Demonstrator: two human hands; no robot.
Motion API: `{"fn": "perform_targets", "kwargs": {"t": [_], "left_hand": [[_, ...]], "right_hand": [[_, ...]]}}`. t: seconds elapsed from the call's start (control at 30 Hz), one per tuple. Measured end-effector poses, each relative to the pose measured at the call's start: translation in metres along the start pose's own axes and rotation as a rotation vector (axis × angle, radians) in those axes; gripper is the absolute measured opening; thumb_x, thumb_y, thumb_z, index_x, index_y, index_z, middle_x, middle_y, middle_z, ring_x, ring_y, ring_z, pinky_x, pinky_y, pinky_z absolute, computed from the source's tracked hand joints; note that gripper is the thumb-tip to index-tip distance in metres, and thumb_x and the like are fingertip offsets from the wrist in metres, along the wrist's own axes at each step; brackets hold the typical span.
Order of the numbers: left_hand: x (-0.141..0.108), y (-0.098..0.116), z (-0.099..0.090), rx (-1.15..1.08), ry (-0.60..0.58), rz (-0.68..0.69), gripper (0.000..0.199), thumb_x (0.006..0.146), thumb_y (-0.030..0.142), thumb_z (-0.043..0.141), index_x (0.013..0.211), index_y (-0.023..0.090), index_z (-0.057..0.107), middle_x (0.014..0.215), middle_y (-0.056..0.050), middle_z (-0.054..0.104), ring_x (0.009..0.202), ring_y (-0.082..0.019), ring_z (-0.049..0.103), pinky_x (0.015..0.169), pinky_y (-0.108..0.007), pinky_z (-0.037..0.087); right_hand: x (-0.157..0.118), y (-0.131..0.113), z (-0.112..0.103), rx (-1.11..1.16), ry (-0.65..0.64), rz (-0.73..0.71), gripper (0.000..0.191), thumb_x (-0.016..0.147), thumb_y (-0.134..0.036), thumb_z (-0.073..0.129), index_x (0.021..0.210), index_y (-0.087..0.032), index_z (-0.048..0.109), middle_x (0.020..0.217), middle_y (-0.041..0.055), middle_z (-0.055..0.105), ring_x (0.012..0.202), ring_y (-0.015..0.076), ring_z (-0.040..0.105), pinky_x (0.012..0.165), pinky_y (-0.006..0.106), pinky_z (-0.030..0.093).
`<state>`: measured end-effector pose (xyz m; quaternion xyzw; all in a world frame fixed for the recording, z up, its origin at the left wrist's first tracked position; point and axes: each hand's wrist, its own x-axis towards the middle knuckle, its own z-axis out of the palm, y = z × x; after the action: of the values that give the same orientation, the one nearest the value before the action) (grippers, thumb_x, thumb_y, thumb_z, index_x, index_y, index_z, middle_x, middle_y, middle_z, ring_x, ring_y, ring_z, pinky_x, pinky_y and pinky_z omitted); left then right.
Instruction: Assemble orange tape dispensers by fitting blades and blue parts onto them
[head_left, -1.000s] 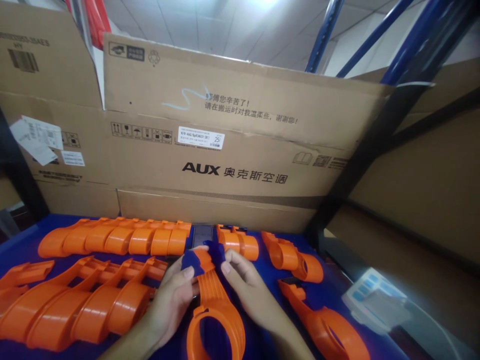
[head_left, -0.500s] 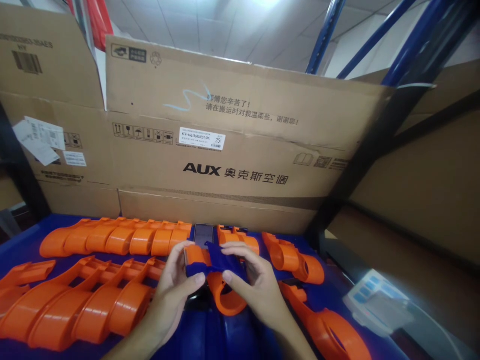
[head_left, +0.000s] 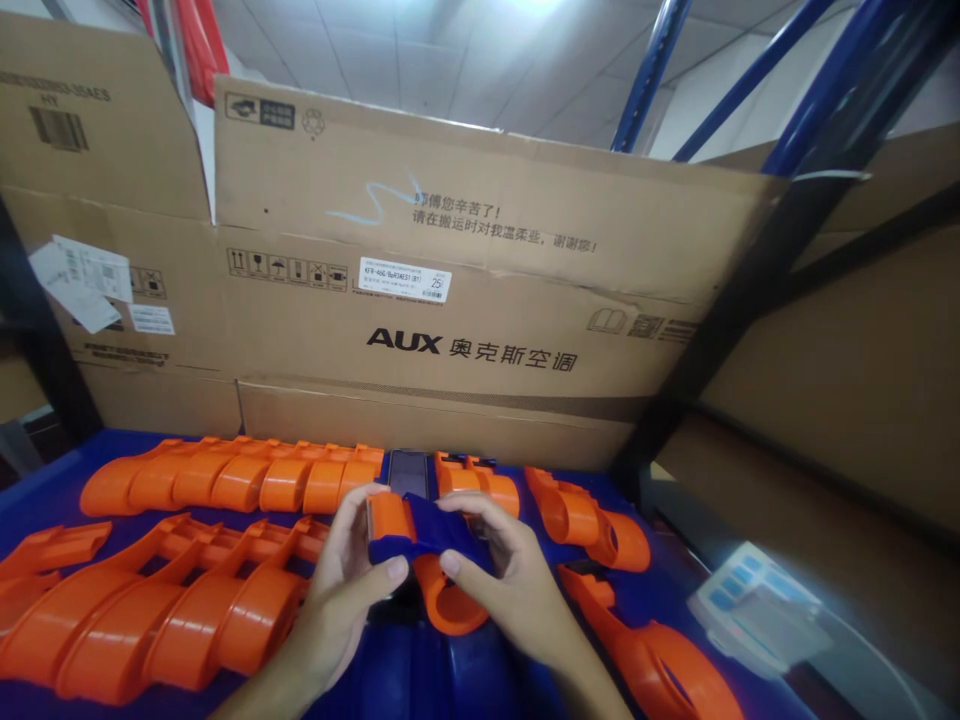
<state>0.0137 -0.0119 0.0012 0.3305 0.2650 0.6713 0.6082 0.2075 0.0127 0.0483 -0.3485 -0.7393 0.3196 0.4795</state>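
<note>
Both hands hold a plastic piece with an orange block, a blue cover (head_left: 442, 527) and an orange ring (head_left: 455, 607) below. My left hand (head_left: 349, 570) is closed on its left end, the thumb on the front blue edge and the fingers behind the orange block (head_left: 391, 516). On the right side my right hand (head_left: 517, 570) grips the blue cover, thumb in front near the ring and fingers over the top. The cover lies close against the orange block. The underside of the piece is partly hidden by the hands.
Rows of orange ringed parts (head_left: 187, 610) lie on the blue surface at left, with more orange parts (head_left: 574, 510) at right. A dark phone-like object (head_left: 409, 473) lies behind the hands. A pale device with blue buttons (head_left: 757, 605) sits at right. Cardboard (head_left: 480, 320) stands behind.
The blue cover has tilted down and sits flatter beside the orange block, where its tip stood up before. Both hands keep their hold with slight finger shifts.
</note>
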Motion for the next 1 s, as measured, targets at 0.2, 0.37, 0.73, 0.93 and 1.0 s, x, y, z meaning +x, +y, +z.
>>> {"fn": "perform_targets", "kwargs": {"t": [0.2, 0.37, 0.73, 0.93, 1.0], "left_hand": [[-0.002, -0.001, -0.010, 0.007, -0.059, 0.052, 0.069, 0.078, 0.021, 0.082, 0.139, 0.041, 0.058, 0.152, 0.000, 0.056, 0.143, -0.033, 0.046, 0.111, -0.040, 0.045], [0.004, 0.005, -0.007, 0.121, -0.123, 0.127, 0.059, 0.083, 0.029, 0.078, 0.139, 0.032, 0.058, 0.151, -0.007, 0.057, 0.141, -0.036, 0.048, 0.115, -0.045, 0.041], [0.000, 0.011, 0.004, 0.256, -0.035, 0.188, 0.041, 0.080, 0.026, 0.083, 0.115, 0.030, 0.063, 0.138, -0.007, 0.066, 0.135, -0.033, 0.055, 0.116, -0.046, 0.038], [-0.002, 0.020, 0.009, 0.268, -0.031, 0.175, 0.034, 0.082, 0.025, 0.081, 0.110, 0.029, 0.063, 0.135, -0.006, 0.068, 0.135, -0.033, 0.055, 0.117, -0.046, 0.036], [0.002, 0.016, 0.006, 0.248, -0.012, 0.177, 0.036, 0.079, 0.025, 0.083, 0.109, 0.028, 0.064, 0.132, -0.007, 0.069, 0.132, -0.034, 0.058, 0.116, -0.047, 0.038]], "right_hand": [[-0.004, -0.002, 0.002, -0.103, -0.051, -0.037, 0.053, 0.087, -0.031, 0.077, 0.137, -0.027, 0.059, 0.133, 0.0106, 0.070, 0.123, 0.0304, 0.066, 0.106, 0.048, 0.053], [-0.003, -0.001, 0.000, -0.368, -0.011, -0.247, 0.065, 0.077, -0.035, 0.087, 0.137, -0.027, 0.060, 0.123, 0.0112, 0.072, 0.112, 0.0318, 0.070, 0.099, 0.046, 0.056], [-0.005, 0.008, 0.000, -0.591, 0.073, -0.538, 0.071, 0.080, -0.034, 0.086, 0.144, -0.029, 0.056, 0.108, 0.0109, 0.072, 0.096, 0.0301, 0.070, 0.085, 0.047, 0.059], [-0.004, 0.009, 0.001, -0.596, 0.077, -0.551, 0.076, 0.081, -0.033, 0.086, 0.149, -0.031, 0.051, 0.109, 0.0108, 0.071, 0.097, 0.0304, 0.069, 0.086, 0.048, 0.059], [-0.004, 0.009, 0.002, -0.599, 0.070, -0.562, 0.078, 0.081, -0.033, 0.086, 0.150, -0.031, 0.050, 0.110, 0.0109, 0.071, 0.099, 0.0306, 0.069, 0.087, 0.048, 0.059]]}}
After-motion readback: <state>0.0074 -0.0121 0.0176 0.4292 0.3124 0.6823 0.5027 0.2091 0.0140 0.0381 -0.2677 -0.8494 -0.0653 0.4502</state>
